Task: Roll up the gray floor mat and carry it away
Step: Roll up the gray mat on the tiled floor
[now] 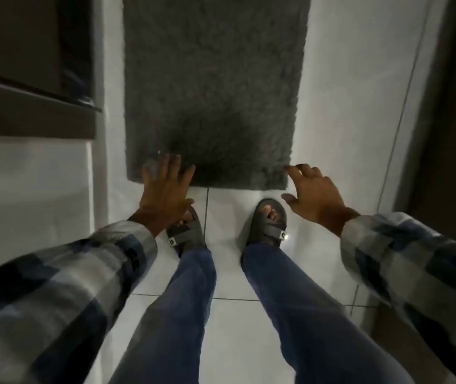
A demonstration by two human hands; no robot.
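White floor tiles (pixel 232 273) are stretching out under me in a dim, narrow passage, with dark cabinet fronts (pixel 27 79) rising on my left and a dark panel (pixel 454 106) on my right. The gray floor mat (pixel 215 87) is lying flat and unrolled on the tiles, its long axis running straight away from me, so one short edge is facing my feet and the far end is running out of the top of the view. Its shaggy pile is looking darker near the close edge.

I am bending over it with both arms reaching down. My left hand (pixel 165 187) is spreading its fingers over the mat's near left corner, the grip apart and closed on nothing; whether the fingertips are actually pressing the pile I cannot tell. My right hand (pixel 315 192) is hovering at the near right corner, fingers loosely curled and apart, the forefinger just at the mat's edge, gripping nothing.

My sandals (pixel 269 225) are standing on the tiles just short of the mat's close edge. I am wearing blue jeans (pixel 290 314) and plaid sleeves (pixel 63 289).
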